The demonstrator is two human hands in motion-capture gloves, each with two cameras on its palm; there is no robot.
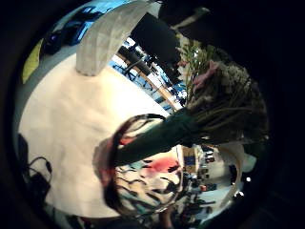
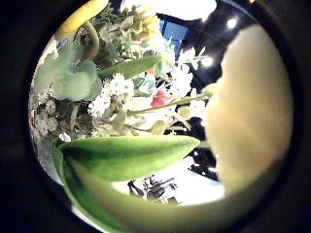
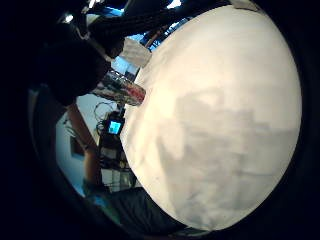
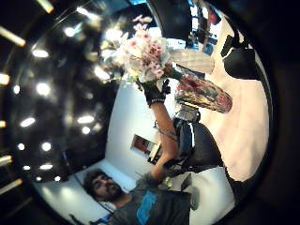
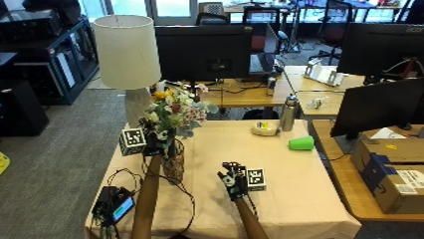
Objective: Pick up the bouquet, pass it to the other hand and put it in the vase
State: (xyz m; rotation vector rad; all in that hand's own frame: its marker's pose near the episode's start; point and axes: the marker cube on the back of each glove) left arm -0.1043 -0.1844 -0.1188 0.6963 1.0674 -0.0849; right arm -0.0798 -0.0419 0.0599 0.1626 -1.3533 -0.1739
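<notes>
Pastel blooms of the bouquet hang directly above the vase, clenched in the left hand; beside the vase, the right hand hovers with fingers spread. From the left palm, the wrapped stems point at the vase's rim; tilted, they could catch it and tip the vase.

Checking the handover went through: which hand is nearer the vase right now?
Left. The left hand holds the bouquet directly above the vase. The right hand hovers over the bare table, off to the vase's side.
</notes>
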